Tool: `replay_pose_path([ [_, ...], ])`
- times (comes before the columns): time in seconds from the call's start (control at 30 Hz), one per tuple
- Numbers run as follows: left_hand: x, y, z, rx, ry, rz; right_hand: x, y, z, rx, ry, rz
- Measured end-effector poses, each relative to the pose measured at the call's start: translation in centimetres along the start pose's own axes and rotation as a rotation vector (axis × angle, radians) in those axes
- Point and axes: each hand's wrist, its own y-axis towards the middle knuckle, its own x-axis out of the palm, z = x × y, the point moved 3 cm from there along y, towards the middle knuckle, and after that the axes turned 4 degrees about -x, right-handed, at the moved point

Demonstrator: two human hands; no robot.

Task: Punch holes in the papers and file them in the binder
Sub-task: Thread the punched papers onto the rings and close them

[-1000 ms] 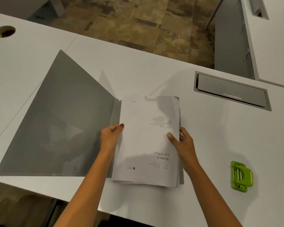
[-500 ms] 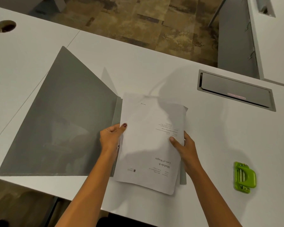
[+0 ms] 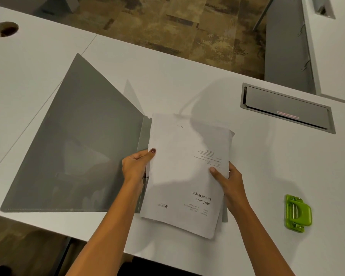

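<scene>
While the gray binder (image 3: 78,146) lies open on the white counter (image 3: 187,80), a thick stack of papers (image 3: 184,176) sits over its right half, held at both sides. The left hand (image 3: 134,166) grips the stack's left edge beside the binder's spine, with the thumb on the top sheet and the fingers curled out of sight beneath. The right hand (image 3: 230,182) grips the right edge in the same way: the thumb presses flat on the top page and the fingers wrap under the stack.

The papers are turned a little askew to the binder, so the near right corner juts past the binder's near edge and over the counter. Only a narrow gray strip of the cover under them shows at the near right. The top page reads upside down from this side, with the title "Module 8: Law of Wages" toward the near end. Whether the stack rests fully on the binder or is partly lifted cannot be told. The binder's other cover lies flat to the left, reaching the counter's near edge.

A green hole punch (image 3: 297,213) lies on the counter to the right, well apart from the papers and touching neither hand. Farther back on the right, a gray hatch (image 3: 287,108) is set into the counter, and a round hole (image 3: 4,29) is at the far left. Mottled brown floor (image 3: 177,22) shows beyond the counter.
</scene>
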Motion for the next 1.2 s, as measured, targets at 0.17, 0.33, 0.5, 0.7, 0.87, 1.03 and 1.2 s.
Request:
replay_pose_path([
  [0.17, 0.0, 0.0, 0.1, -0.013, 0.003, -0.033, -0.1, -0.1, -0.3, -0.004, 0.033, 0.007],
  [0.33, -0.5, 0.8, 0.0, 0.109, 0.207, 0.037, -0.4, 0.0, -0.3, -0.021, 0.017, 0.037],
  [0.5, -0.7, 0.4, 0.9, 0.243, 0.282, 0.179, -1.0, -0.1, -0.3, -0.027, 0.028, 0.077],
  [0.7, -0.3, 0.5, 0.6, 0.289, 0.351, 0.133, -1.1, -0.1, -0.8, -0.047, 0.018, 0.09],
  [0.87, 0.1, 0.6, 0.5, 0.299, 0.399, 0.116, -0.3, 0.3, -1.1, -0.063, -0.01, 0.088],
  [1.03, 0.5, 0.5, 0.7, 0.264, 0.533, 0.139, 0.2, 0.6, -1.3, -0.077, -0.07, 0.1],
  [1.2, 0.9, 1.1, 0.4, 0.063, 0.349, 0.09, -0.5, 0.3, -1.2, -0.078, -0.114, 0.12],
])
